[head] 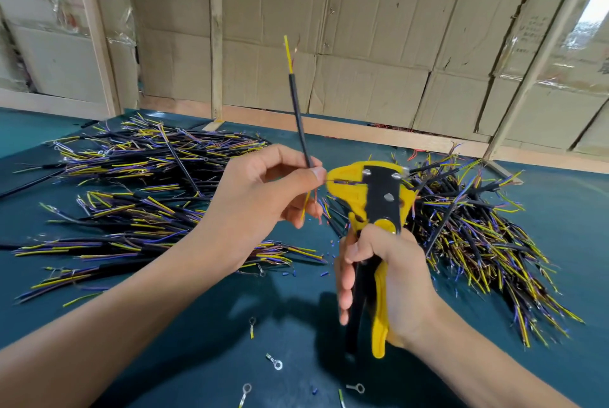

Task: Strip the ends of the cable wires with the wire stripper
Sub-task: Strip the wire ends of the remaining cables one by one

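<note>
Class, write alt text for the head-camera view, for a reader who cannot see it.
The left hand pinches a black-sheathed cable upright, feeding one wire into the yellow-and-black wire stripper, which the right hand grips. Piles of cut cables lie on the green table.

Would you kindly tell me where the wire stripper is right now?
In the head view, the wire stripper stands upright right of centre, gripped by the right hand, its head beside the left hand.

One cable heap (141, 196) lies on the bench (184, 325) toward its left edge, another heap (474, 226) toward the right; ring terminals (276, 362) lie near the front edge between them.
</note>
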### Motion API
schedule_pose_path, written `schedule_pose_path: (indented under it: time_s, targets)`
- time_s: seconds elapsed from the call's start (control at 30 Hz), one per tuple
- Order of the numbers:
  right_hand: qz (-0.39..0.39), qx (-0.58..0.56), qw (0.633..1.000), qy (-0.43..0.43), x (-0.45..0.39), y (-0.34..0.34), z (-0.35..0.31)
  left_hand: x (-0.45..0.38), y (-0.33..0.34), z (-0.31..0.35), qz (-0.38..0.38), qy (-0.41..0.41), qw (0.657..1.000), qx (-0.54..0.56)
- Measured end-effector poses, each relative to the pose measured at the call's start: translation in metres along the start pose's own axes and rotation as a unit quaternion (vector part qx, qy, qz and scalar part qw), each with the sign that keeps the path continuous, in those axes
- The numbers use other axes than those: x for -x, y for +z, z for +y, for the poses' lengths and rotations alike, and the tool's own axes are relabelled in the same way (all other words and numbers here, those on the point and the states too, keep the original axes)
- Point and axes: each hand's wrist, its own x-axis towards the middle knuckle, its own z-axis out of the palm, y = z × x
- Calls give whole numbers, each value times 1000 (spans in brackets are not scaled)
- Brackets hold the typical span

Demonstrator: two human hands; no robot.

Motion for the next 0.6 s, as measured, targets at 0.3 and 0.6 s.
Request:
schedule_pose_path:
  time_s: [0.3,0.6]
  targets:
    - [-76,-92,991,-59,-4,-4,0,-4,-8,7,20,-67,992,101]
    - [-76,16,988,-132,-4,-11,2,-6,-6,10,4,-128,966,224]
